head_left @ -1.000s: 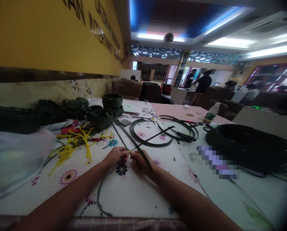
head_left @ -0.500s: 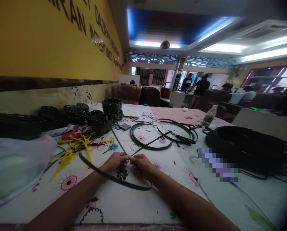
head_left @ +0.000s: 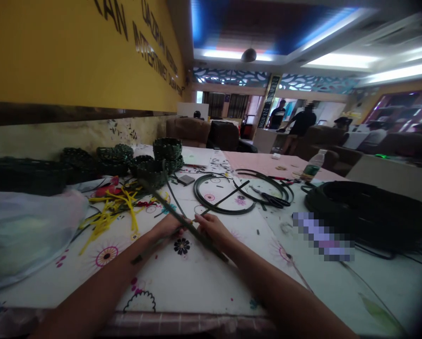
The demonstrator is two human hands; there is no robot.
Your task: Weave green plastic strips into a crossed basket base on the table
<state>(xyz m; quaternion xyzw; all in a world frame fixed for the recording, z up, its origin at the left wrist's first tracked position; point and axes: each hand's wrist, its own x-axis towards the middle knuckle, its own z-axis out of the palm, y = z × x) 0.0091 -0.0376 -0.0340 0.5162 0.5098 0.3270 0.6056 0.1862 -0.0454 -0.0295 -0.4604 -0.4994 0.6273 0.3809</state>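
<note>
The left hand and right hand are pinching dark green flat strips, which are meeting between their fingers.

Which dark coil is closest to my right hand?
The leftmost thin green strip coil, just beyond your right hand; another thin coil lies farther right, the thick dark coil farthest.

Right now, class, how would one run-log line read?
left hand: pinching dark green strips; right hand: same strips, close beside; black-handled scissors: untouched on table
</note>
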